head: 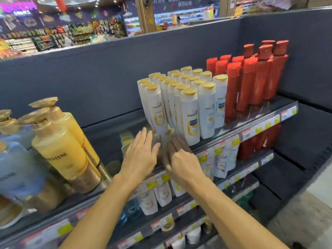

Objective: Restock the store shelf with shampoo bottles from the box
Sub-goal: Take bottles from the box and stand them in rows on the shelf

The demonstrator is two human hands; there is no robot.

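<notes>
both hands reach to the top shelf [251, 123], just below the white shampoo bottles [190, 115] (gold caps, packed rows). left hand [142, 153]: fingers straight, spread narrow, holding nothing. right hand [181, 162]: fingers extended, partly blurred, grip cannot be told. red bottles [251, 81] stand beside them.

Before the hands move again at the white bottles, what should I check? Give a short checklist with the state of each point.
1. Left hand free: ok, fingers straight, holding nothing.
2. Right hand free: ok, fingers extended toward the bottle bases.
3. Front-left white bottle upright: not ok, it leans.
4. Remaining white bottles in rows: ok.
5. Free space on the shelf left of the white bottles: ok.
6. Box with further bottles: cannot tell, not in view.
</notes>
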